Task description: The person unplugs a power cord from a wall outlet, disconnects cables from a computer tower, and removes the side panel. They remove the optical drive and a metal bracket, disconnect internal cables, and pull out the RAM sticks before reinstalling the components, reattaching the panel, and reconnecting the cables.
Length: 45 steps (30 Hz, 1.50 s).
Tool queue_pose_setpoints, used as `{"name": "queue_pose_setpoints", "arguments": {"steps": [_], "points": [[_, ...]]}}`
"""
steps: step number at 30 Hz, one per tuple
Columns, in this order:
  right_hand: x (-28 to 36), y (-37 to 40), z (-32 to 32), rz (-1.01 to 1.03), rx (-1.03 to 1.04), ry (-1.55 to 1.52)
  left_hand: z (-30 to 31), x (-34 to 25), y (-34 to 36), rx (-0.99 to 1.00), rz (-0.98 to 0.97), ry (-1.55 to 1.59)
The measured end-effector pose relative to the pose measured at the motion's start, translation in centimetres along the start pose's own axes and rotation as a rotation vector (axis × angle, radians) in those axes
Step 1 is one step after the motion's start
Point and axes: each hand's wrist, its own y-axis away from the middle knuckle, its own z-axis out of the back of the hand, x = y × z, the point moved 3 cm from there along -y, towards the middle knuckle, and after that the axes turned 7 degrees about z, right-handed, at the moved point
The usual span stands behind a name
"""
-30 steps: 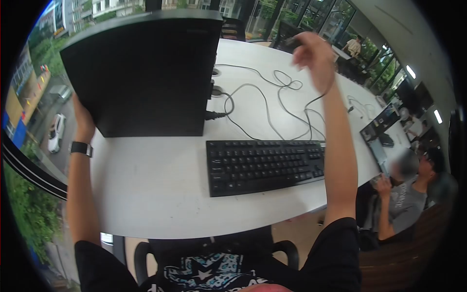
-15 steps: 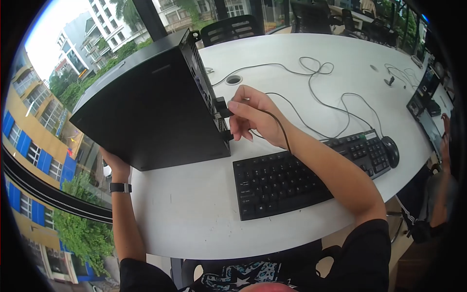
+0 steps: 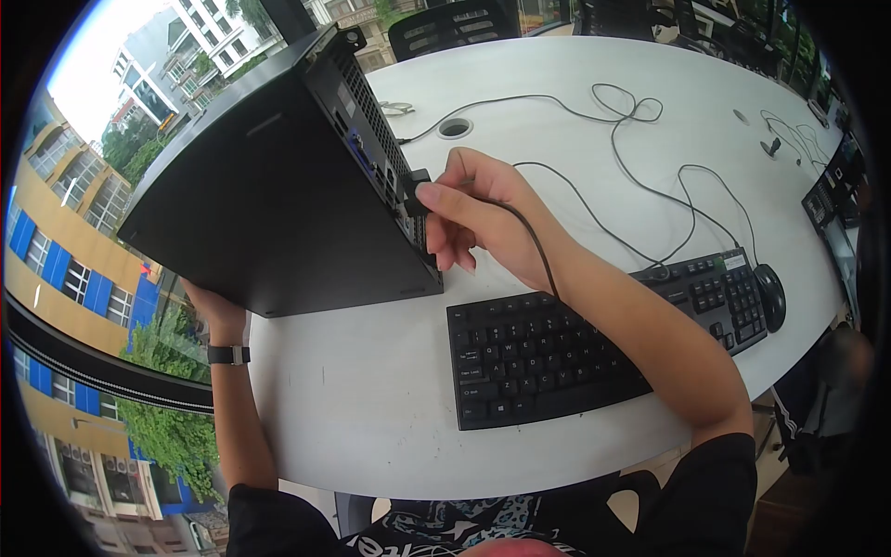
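Observation:
A black desktop computer tower (image 3: 278,195) stands at the left of the table, its rear panel (image 3: 367,148) of ports turned to the right. My left hand (image 3: 215,314) grips the tower low on its far left side, the fingers hidden behind the case. Thumb and fingers of my right hand (image 3: 473,209) pinch a black cable plug (image 3: 417,193) right at the lower ports of that panel. From the plug a black cable (image 3: 531,232) runs back over my right wrist. A black keyboard (image 3: 548,362) lies beneath my right forearm.
A black mouse (image 3: 769,297) sits at the keyboard's right end. Thin cables (image 3: 617,148) loop across the white table (image 3: 371,399), past a round grommet hole (image 3: 455,128). A monitor (image 3: 835,209) stands at the right edge, a black chair (image 3: 455,32) behind the table.
The tower has turned slightly, so more of its rear panel shows. My right hand and the plug have shifted a little up and left; my left hand keeps its hold.

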Motion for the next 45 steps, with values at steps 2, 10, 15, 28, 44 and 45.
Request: {"name": "queue_pose_setpoints", "arguments": {"steps": [2,10,15,28,44,45], "points": [[0.1,0.0,-0.2,0.014,-0.014,-0.003,-0.4,-0.1,0.3,-0.007,-0.008,-0.015],[2.8,-0.5,0.6,-0.042,0.218,0.276,0.3,-0.1,-0.4,-0.014,-0.025,0.003],[9.3,-1.2,8.5,-0.170,0.273,1.177,0.5,0.4,-0.7,-0.003,-0.012,0.045],[-14.4,-22.6,9.8,0.047,0.598,1.625,2.0,1.4,-1.4,0.170,-0.063,-0.206],[-3.0,-16.1,9.7,0.240,0.457,1.742,1.0,0.9,-1.7,0.314,-0.072,-0.032],[-0.4,-15.2,9.0,0.377,0.407,1.657,1.6,1.9,-2.1,0.267,-0.083,-0.060]]}}
